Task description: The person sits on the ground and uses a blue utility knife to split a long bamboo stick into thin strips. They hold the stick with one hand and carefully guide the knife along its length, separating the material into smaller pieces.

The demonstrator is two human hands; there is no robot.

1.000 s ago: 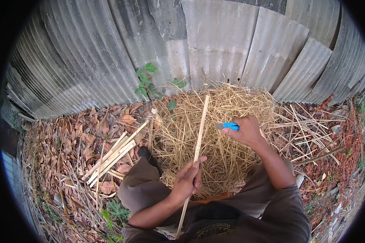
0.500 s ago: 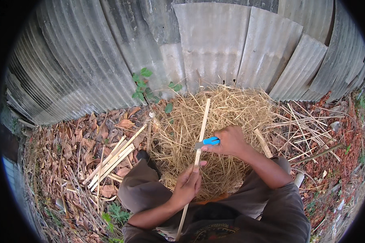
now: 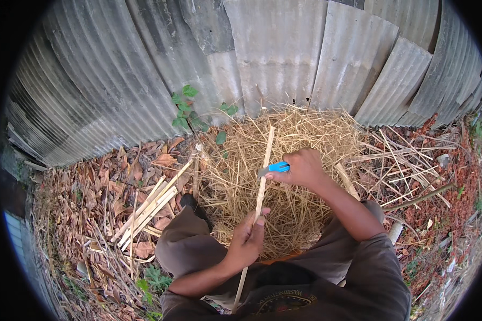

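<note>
A long, pale wooden strip [image 3: 260, 195] slants up and away from my lap. Around its lower half my left hand [image 3: 245, 239] is closed, thumb along the strip. My right hand [image 3: 301, 168] grips a utility knife [image 3: 279, 167] with a bright blue handle. Its short grey blade lies against the strip, well above my left hand. The strip's far end stands free over a heap of fine, dry shavings [image 3: 299, 128] between my legs.
Several split strips [image 3: 152, 211] lie in a bundle on dry leaves [image 3: 110, 187] to the left. Thin sticks [image 3: 406, 166] are scattered at the right. A corrugated metal fence [image 3: 278, 53] rises beyond the shavings, with a small green plant [image 3: 184, 107] at its foot.
The knife and my right hand have moved a little farther up the strip, away from my body. My left hand keeps its hold; the whole view has shifted slightly.
</note>
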